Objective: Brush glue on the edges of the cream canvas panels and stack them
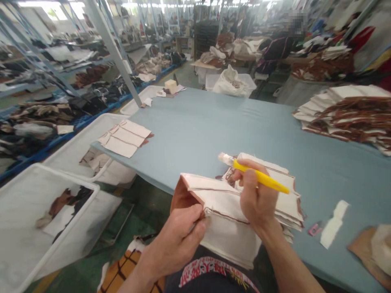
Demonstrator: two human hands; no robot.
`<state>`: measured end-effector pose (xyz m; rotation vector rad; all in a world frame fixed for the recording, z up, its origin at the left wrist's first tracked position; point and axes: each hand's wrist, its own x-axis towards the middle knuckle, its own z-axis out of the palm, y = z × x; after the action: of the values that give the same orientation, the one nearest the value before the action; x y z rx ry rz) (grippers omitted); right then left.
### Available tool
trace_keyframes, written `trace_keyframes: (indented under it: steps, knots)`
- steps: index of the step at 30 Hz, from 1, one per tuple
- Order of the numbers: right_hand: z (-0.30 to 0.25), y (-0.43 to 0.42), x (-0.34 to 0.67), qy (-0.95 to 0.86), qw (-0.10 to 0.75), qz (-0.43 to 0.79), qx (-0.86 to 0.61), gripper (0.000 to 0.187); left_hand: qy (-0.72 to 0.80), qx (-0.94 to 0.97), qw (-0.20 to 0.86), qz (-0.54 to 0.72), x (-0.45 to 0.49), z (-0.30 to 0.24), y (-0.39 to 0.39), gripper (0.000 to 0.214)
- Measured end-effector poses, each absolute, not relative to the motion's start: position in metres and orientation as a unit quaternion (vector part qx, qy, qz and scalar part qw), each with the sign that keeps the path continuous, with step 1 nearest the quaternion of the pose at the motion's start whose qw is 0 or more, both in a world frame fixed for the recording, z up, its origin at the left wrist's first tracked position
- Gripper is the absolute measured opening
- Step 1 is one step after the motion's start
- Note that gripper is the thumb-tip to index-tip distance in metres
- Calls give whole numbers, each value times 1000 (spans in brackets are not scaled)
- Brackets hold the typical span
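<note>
A yellow-handled brush (262,176) with a pale, whitish tip lies across the fingers of my right hand (258,195); the tip points left over the table. Below it, the heel of that hand is close to a sewn bag piece (220,199), white on the outside with brown seams and a brown inside. My left hand (180,234) pinches this piece at its left edge, where loose thread ends show by the fingertips. The piece overhangs the table's front edge. Just beyond it, under the right hand, is a stack of similar white pieces (288,203).
On the blue-grey table (195,126) are flat sewn pieces (125,136) at left and a tall pile (348,114) at right. A pink small tool (315,228) sits beside a white strip (334,224). White bins (70,179) flank the left side. A person (277,44) is farther back.
</note>
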<state>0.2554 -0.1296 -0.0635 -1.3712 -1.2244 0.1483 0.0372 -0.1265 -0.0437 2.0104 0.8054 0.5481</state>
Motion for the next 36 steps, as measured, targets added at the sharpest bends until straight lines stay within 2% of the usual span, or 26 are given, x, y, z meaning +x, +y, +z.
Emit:
trace_keyframes:
  steps: [2,5,9,16,20,24,26,30,36]
  knots:
    - [-50,-145,257,-487,675,84,-548,32,335,822,396,234,39,-45,-129,28]
    - [-29,-169,258,-447,708,175,-518,28,342,845,330,244,46,-46,-135,28]
    - [-20,-186,263,-446,699,219,-515,26,321,864,286,261,58,-45,-142,25]
    - [-41,-202,271,-489,650,238,-531,25,313,879,243,264,75,-46,-154,25]
    - [-33,-212,282,-603,603,149,-501,14,321,875,264,249,83,-48,-156,26]
    - [-19,-207,296,-727,537,108,-414,14,337,853,331,221,87,-49,-154,28]
    - [-21,-203,299,-713,560,139,-398,17,351,829,381,213,88,-49,-151,27]
    - [-36,-191,300,-554,664,256,-433,25,377,781,451,212,90,-46,-142,29]
    - [-35,-178,305,-445,725,241,-468,30,374,701,571,205,85,-38,-122,40]
